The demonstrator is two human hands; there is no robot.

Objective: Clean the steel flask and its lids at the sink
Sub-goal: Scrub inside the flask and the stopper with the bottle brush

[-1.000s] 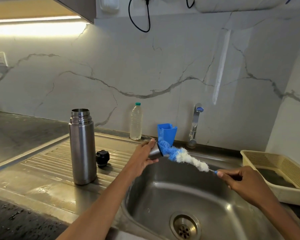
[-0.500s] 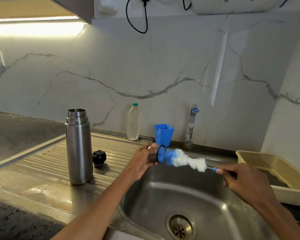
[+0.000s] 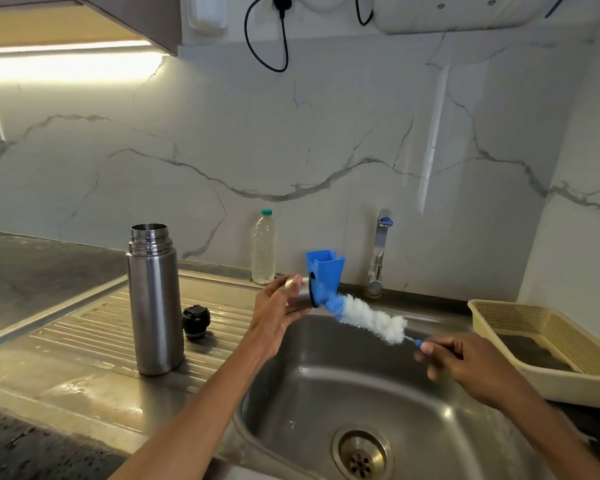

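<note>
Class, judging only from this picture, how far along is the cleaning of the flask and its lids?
Done: the steel flask stands open on the drainboard, both lids off. In hand: the left hand holds the steel cup lid while the right hand works the bottle brush into it. Left, apparently: the black stopper and the flask.

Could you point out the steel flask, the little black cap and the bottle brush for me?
steel flask (image 3: 155, 306): head view, middle of its body.
black cap (image 3: 196, 322): head view, its side.
bottle brush (image 3: 371, 318): head view, white bristles.
</note>
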